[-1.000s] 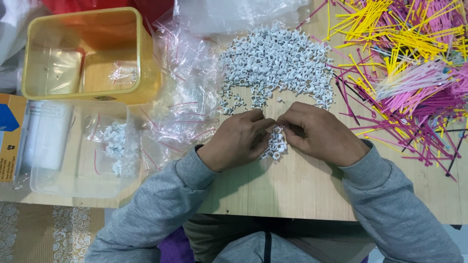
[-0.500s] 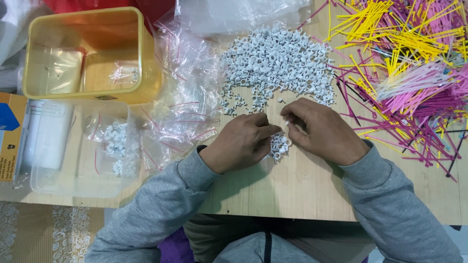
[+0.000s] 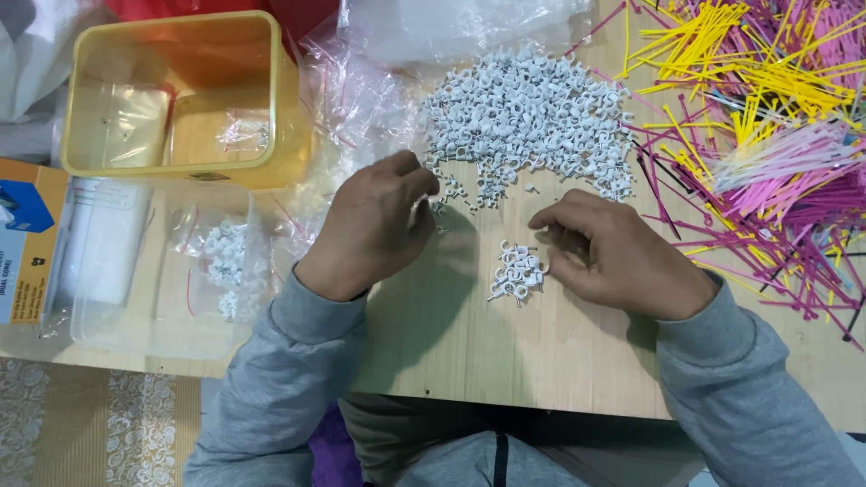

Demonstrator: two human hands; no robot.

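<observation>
Where the pale wooden table (image 3: pixel 541 361) shows bare grain, a small cluster of clips (image 3: pixel 516 273) lies: little white plastic hooks with rounded heads, heaped loosely. Just right of the cluster the right hand (image 3: pixel 622 257) rests, fingers curled and hooked toward it, touching its edge; whether they pinch a clip cannot be told. Left of the cluster and apart from it, the left hand (image 3: pixel 374 225) hangs with fingers bunched together at the near fringe of the big pile of clips (image 3: pixel 532 113), which spreads behind the cluster. Far right of the cluster lies a tangle of thin yellow, pink and white cable ties (image 3: pixel 767 117). Far left stand a glossy yellow tub (image 3: pixel 289 135), crinkled clear bags (image 3: pixel 352 99) and a clear lidless box (image 3: pixel 162 271).
</observation>
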